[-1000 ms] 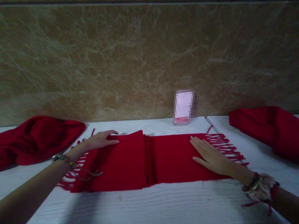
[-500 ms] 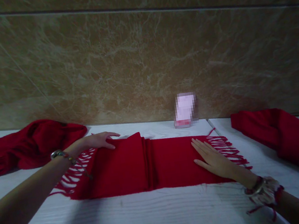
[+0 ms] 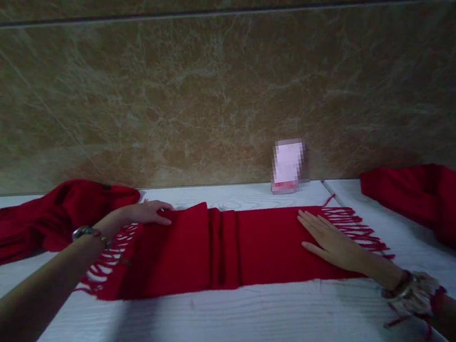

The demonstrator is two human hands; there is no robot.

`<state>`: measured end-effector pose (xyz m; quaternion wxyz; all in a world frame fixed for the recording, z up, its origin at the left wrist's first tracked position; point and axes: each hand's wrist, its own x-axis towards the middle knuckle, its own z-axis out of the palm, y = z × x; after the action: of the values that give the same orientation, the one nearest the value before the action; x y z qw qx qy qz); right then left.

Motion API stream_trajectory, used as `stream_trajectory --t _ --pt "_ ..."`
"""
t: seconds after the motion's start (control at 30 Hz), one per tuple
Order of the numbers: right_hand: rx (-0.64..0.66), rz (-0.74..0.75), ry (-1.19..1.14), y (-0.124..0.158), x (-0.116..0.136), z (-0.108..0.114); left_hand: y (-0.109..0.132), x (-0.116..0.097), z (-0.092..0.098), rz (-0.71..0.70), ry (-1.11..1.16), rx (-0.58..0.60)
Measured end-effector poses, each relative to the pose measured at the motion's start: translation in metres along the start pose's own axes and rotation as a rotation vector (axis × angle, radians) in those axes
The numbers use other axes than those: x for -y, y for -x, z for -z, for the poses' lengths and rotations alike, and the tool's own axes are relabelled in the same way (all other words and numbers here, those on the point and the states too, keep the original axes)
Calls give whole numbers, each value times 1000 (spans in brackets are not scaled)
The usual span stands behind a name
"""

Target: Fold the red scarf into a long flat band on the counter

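A red fringed scarf (image 3: 188,250) lies flat across the white table (image 3: 234,334), with a raised fold near its middle. My left hand (image 3: 147,213) rests on the scarf's far left corner beside the left fringe, fingers stretched out. Flat on the scarf's right end lies my right hand (image 3: 331,240), fingers together and extended, just left of the right fringe (image 3: 355,228). Both wrists wear bracelets.
A bunched red scarf (image 3: 48,219) lies at the far left, another red scarf (image 3: 436,204) at the right. A small pink-white object (image 3: 289,165) leans against the brown marble wall (image 3: 217,93) behind the table. A seam in the tabletop runs near the right fringe.
My left hand has slid a little leftward along the scarf's far edge and the fold has widened slightly. My right hand has stayed flat on the right end.
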<state>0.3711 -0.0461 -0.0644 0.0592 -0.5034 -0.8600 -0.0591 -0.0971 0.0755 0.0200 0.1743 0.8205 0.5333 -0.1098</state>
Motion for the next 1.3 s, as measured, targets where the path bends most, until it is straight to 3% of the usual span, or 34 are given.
stream_trajectory --t 0.2,0.33,0.5,0.8,1.1,1.3 --pt "4 4 18 0 -1 -2 -12 -31 -7 -103 247 -116" --pt "-16 4 3 0 0 -3 -15 -47 -14 -66 201 -57" --pt "-4 -3 -11 0 0 -3 -14 -49 -20 5 195 -37" --pt "13 -12 -24 0 2 -1 -7 -56 -5 113 61 -117" --pt "32 -1 -17 0 2 3 2 -27 5 163 -88 2" --pt "34 24 -29 2 -2 4 31 -9 23 146 -65 -101"
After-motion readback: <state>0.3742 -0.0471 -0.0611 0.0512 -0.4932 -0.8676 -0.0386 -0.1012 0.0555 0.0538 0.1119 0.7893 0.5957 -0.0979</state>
